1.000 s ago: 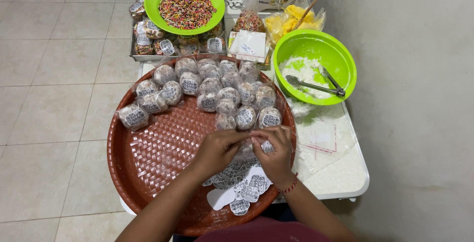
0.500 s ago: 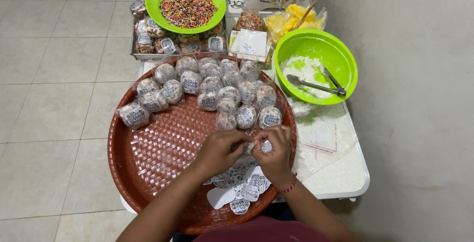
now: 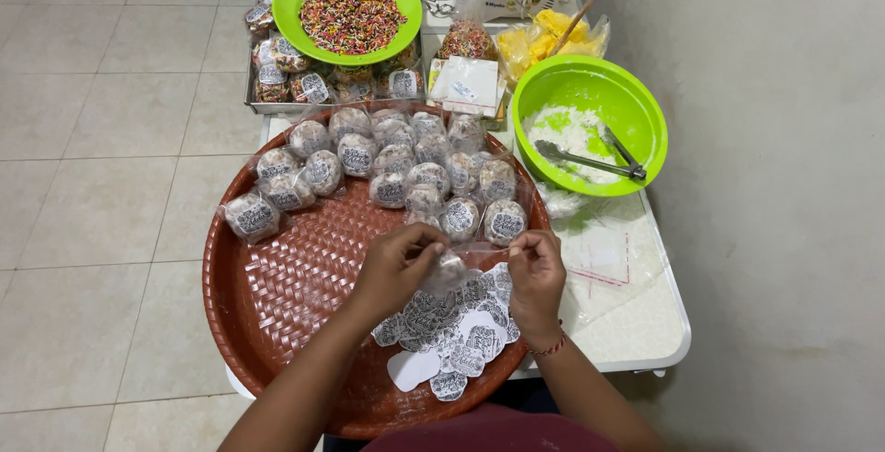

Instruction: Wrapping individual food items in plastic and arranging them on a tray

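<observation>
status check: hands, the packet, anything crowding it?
Left hand and right hand both pinching one clear packet over the tray. Label pile beneath, wrapped packets just ahead. Nothing blocking.

- My left hand [image 3: 398, 266] and my right hand [image 3: 535, 272] sit side by side over the near half of the round woven tray [image 3: 277, 295], with a small wrapped ball [image 3: 449, 270] between them.
- Sheet of stickers [image 3: 452, 328] lies on the tray just under and before my hands.
- Wrapped balls [image 3: 396, 162] cluster on the tray's far half; one [image 3: 251, 217] lies apart at far left.
- Tray rests on the table [image 3: 636, 323], overhanging its left edge.
- Bowl with tongs [image 3: 590, 125] stands right of the tray, far side.
- Bowl of sprinkles [image 3: 348, 11] sits on a metal tray [image 3: 263, 102] behind the woven tray.
</observation>
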